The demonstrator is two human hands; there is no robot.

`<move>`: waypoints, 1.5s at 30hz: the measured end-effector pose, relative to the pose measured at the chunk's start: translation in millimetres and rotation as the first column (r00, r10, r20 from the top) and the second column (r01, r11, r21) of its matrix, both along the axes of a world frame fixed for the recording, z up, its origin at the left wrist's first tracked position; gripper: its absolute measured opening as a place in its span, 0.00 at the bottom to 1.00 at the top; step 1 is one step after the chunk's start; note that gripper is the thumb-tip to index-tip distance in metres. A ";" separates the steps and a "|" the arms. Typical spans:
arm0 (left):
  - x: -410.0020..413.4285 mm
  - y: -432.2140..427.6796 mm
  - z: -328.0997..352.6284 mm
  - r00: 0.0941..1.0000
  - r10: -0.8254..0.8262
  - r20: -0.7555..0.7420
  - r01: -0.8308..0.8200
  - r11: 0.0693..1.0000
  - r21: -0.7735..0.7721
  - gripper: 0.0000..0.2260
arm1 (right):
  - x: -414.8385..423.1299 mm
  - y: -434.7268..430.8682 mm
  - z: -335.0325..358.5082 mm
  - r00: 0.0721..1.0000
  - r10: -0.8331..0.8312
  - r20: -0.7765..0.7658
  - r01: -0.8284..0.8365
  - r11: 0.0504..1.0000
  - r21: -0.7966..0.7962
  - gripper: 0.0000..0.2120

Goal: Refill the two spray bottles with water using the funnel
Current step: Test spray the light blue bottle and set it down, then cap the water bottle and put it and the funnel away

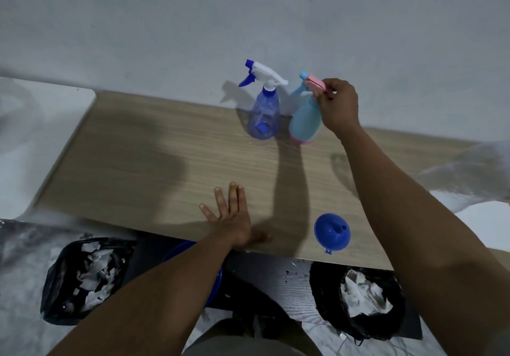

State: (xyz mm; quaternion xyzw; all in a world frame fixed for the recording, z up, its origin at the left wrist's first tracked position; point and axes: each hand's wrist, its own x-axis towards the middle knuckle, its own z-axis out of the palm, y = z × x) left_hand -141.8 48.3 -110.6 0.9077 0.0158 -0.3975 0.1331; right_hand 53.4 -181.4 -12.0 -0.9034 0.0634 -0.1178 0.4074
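Pinching pink spray head (pixel 315 82) of light-blue bottle (pixel 305 122) w/ right hand (pixel 338 104); left hand (pixel 231 217) spread flat on table (pixel 138 162). Next, prob: unscrew head, fetch funnel (pixel 332 232).

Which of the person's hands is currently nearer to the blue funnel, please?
Left. The left hand rests flat beside the blue funnel; the right hand is up at the light-blue spray bottle.

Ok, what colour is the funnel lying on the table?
Blue. The funnel shows clearly in the head view, near the table's front edge.
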 end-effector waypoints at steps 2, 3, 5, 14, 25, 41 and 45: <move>-1.2 0.4 0.2 1.000 0.004 0.009 -0.004 1.000 -0.009 0.66 | -6.2 0.8 -2.0 1.000 -0.014 0.015 0.014 1.000 0.010 0.22; -2.0 0.9 -0.6 1.000 0.005 0.012 -0.005 1.000 -0.018 0.66 | -11.6 0.4 -3.9 0.999 -0.029 0.026 0.028 1.000 0.007 0.29; -4.1 2.3 -2.6 1.000 0.003 0.022 -0.003 1.000 -0.024 0.66 | -28.1 -1.2 -10.6 0.996 -0.074 0.055 0.072 0.997 0.033 0.37; -7.4 5.4 -3.0 0.998 0.006 0.063 -0.004 1.000 -0.025 0.65 | -201.4 -8.8 -73.8 0.980 -0.187 -0.069 0.195 0.972 0.129 0.24; -31.3 -45.6 -2.8 0.967 -0.006 0.256 0.023 0.998 -0.061 0.41 | -319.0 -100.7 -111.0 0.865 -0.438 -0.245 0.461 0.886 0.045 0.15; -22.5 -258.3 146.2 0.785 0.376 0.493 0.164 0.641 -0.750 0.47 | -308.1 -199.1 -100.5 0.934 -0.195 -0.299 0.193 0.980 -0.038 0.10; -18.8 -289.9 173.7 0.734 0.418 0.535 0.226 0.593 -0.773 0.51 | -285.1 -218.7 -38.9 0.977 -0.210 -0.025 0.211 0.973 0.097 0.16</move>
